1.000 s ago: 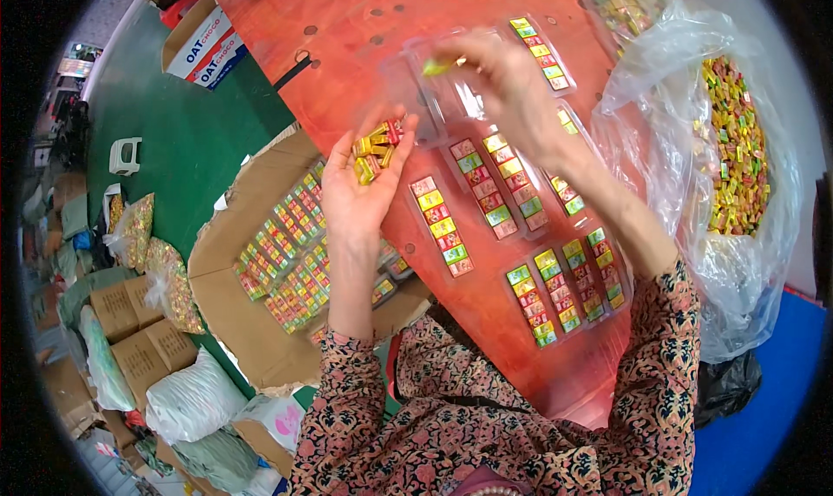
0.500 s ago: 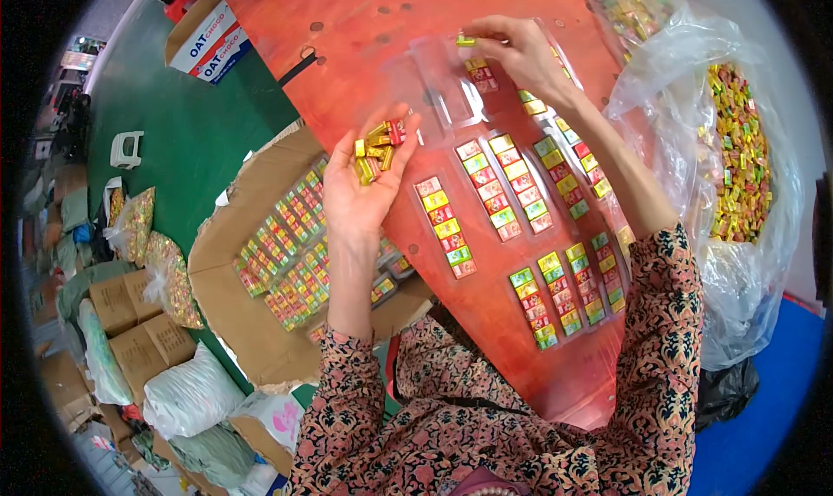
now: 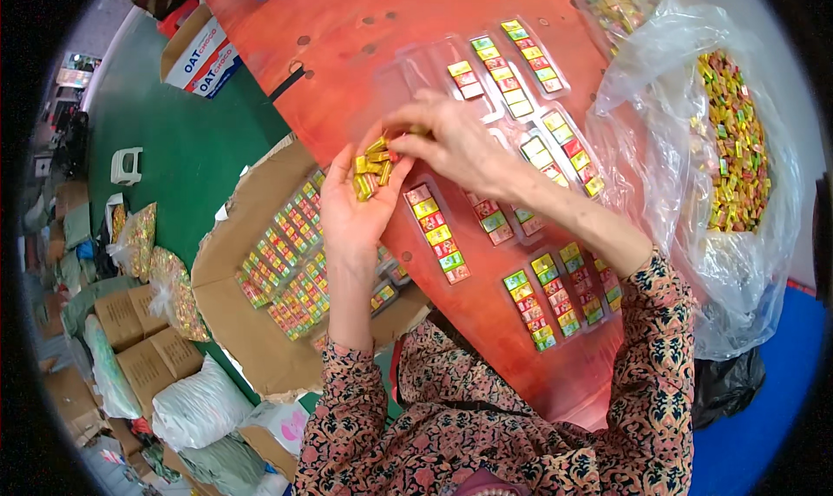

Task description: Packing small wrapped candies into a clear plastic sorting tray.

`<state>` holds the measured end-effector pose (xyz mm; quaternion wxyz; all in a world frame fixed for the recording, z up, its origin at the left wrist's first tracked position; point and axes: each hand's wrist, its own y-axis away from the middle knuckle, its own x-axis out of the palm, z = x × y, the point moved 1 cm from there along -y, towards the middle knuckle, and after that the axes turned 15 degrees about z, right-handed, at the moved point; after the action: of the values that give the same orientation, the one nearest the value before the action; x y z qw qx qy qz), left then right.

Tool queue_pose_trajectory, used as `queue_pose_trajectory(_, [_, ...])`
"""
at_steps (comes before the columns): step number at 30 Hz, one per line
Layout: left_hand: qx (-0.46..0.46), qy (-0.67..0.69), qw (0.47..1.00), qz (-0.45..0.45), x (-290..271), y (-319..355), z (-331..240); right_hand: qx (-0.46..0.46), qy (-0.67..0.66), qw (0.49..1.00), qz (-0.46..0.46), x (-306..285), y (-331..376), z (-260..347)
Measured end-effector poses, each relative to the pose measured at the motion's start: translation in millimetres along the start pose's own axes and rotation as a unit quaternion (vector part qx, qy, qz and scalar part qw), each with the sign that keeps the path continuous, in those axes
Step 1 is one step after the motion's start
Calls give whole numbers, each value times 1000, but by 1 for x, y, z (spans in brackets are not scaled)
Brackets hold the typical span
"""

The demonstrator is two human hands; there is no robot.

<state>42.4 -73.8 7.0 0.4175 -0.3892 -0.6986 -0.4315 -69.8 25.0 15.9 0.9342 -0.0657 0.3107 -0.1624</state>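
Note:
My left hand [image 3: 357,214] is turned palm up, its fingers curled around a small heap of wrapped candies [image 3: 373,168], mostly in gold foil with a bit of red. Over that heap, the thumb and fingers of my right hand [image 3: 442,140] come together in a pinch at the candies. Just beyond my right hand, a clear plastic tray [image 3: 425,66] has a short row of candies [image 3: 465,79] in one slot. Other trays around it hold full rows of red, yellow and green candies [image 3: 436,234]; my right forearm covers some of them.
The red table [image 3: 347,53] carries the trays. At right stands a large clear plastic bag [image 3: 668,123] full of loose candies [image 3: 737,149]. Left of the table, an open cardboard box [image 3: 221,266] contains filled trays. Cartons [image 3: 160,357] and bags lie on the green floor [image 3: 200,131].
My right hand has moved from the partly filled tray back toward me, to the heap in my left palm. The short row looks one candy longer.

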Motion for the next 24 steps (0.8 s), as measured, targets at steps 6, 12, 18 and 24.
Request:
queue_pose_trajectory(6, [2,3,1000,-29,4,7,-3,-10,4,1000,-16,9,7,13])
queue_pose_trajectory(12, [-35,76,995,52,-10,4,-5,8,-44,999,-17,-9,5,4])
queue_pose_trajectory(18, [-33,148,985,83,-13,1,-6,136,26,978,-153,-70,-11,-48])
queue_pose_trajectory(24, [-14,167,984,55,-14,-3,-5,167,109,969,-145,-61,-16,-74])
